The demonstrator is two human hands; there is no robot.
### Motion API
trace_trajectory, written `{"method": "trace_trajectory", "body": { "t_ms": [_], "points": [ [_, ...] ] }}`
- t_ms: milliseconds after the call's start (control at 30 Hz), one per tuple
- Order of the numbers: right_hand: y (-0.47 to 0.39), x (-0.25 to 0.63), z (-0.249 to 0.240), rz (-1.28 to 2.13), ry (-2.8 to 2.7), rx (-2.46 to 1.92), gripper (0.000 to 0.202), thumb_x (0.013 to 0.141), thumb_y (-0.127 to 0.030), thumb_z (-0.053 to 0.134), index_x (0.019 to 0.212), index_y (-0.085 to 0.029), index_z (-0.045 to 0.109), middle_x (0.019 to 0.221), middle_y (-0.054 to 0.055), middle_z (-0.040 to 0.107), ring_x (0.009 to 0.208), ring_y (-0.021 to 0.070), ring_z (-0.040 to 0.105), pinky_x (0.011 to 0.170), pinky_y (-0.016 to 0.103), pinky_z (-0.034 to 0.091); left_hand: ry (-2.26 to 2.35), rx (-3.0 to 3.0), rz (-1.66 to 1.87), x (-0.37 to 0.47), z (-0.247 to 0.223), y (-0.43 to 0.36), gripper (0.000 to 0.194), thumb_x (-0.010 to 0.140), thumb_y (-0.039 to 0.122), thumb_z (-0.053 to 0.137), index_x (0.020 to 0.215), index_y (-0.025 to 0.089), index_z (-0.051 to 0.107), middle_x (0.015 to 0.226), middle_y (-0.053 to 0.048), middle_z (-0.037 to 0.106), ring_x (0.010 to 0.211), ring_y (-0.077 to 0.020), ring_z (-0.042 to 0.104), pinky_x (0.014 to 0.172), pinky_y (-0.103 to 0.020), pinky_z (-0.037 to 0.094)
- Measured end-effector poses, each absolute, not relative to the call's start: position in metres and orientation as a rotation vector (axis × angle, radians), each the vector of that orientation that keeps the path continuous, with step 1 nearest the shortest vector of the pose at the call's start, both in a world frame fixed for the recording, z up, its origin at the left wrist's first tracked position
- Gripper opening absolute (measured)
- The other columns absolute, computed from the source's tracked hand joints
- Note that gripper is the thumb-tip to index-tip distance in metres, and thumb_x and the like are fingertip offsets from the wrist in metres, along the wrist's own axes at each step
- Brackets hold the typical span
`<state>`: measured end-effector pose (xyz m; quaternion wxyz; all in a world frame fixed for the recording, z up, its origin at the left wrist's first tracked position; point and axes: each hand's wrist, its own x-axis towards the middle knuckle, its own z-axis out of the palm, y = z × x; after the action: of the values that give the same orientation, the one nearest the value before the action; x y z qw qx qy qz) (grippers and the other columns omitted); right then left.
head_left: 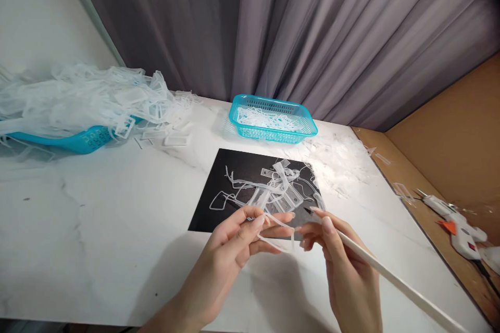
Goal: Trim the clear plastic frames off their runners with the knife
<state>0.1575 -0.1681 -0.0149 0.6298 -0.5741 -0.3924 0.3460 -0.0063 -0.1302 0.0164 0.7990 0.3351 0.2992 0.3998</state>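
Observation:
My left hand (234, 250) pinches a thin translucent plastic frame (275, 245) between thumb and forefinger, its other fingers spread behind the frame. In my right hand (344, 265) is a long white pen-like tool (385, 273) with a dark pointed tip, aimed up and to the left. The right fingertips are close to the frame's right edge; whether they touch it I cannot tell. Both hands are in front of a black mat (207, 203), where a tangle of clear plastic strips and pieces (283, 192) lies.
Behind the mat stands a blue basket (273, 132) with thin white pieces inside. A large heap of translucent plastic (89, 96) overflows a blue container (84, 141) at left. Small scraps (336, 158) lie right of the basket. A white glue gun (455, 223) rests at far right.

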Motion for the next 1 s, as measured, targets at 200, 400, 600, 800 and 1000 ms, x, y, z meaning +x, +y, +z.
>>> {"method": "trace_trajectory", "body": {
  "t_ms": [200, 400, 600, 800, 1000],
  "points": [
    [-0.17, 0.146, -0.008, 0.914, -0.93, -1.311, 0.029, 0.092, -0.042, 0.042, 0.093, -0.019, 0.06, 0.083, 0.006, 0.069, 0.067, 0.0175, 0.062, 0.062, 0.032, 0.05, 0.605, 0.727, 0.888, -0.005, 0.014, -0.131, 0.012, 0.093, 0.022, 0.043, 0.091, 0.017, 0.053, 0.116, -0.01, 0.062, 0.105, -0.0233, 0.059, 0.08, -0.031, 0.047],
    [-0.174, 0.135, 0.001, 0.981, -0.946, -1.228, 0.027, 0.083, -0.035, 0.059, 0.068, -0.021, 0.042, 0.074, 0.001, 0.064, 0.064, 0.0149, 0.059, 0.06, 0.028, 0.05, 0.665, 0.801, 0.88, -0.004, 0.017, -0.129, 0.015, 0.092, 0.025, 0.045, 0.088, 0.018, 0.057, 0.118, -0.007, 0.059, 0.103, -0.0212, 0.056, 0.081, -0.03, 0.044],
    [-0.174, 0.138, 0.005, 0.921, -0.938, -1.192, 0.032, 0.079, -0.026, 0.065, 0.068, -0.022, 0.036, 0.077, -0.001, 0.064, 0.061, 0.0133, 0.057, 0.055, 0.027, 0.051, 0.842, 0.876, 0.906, -0.007, 0.012, -0.131, 0.014, 0.086, 0.033, 0.054, 0.089, 0.021, 0.061, 0.118, -0.003, 0.053, 0.095, -0.0163, 0.047, 0.081, -0.024, 0.038],
    [-0.172, 0.141, 0.008, 0.877, -0.914, -1.185, 0.03, 0.079, -0.024, 0.065, 0.067, -0.022, 0.037, 0.078, 0.001, 0.066, 0.063, 0.0141, 0.059, 0.056, 0.027, 0.051, 0.749, 0.856, 0.851, -0.009, 0.013, -0.131, 0.015, 0.087, 0.03, 0.052, 0.082, 0.019, 0.062, 0.079, -0.001, 0.05, 0.069, -0.0119, 0.04, 0.068, -0.022, 0.035],
    [-0.17, 0.141, 0.009, 0.842, -0.913, -1.171, 0.03, 0.079, -0.023, 0.065, 0.067, -0.021, 0.038, 0.077, 0.001, 0.066, 0.06, 0.0132, 0.057, 0.055, 0.027, 0.05, 0.729, 0.973, 0.769, -0.008, 0.02, -0.127, 0.027, 0.085, 0.041, 0.051, 0.075, 0.019, 0.062, 0.078, -0.002, 0.049, 0.069, -0.0143, 0.041, 0.063, -0.024, 0.035]
  ]
}}
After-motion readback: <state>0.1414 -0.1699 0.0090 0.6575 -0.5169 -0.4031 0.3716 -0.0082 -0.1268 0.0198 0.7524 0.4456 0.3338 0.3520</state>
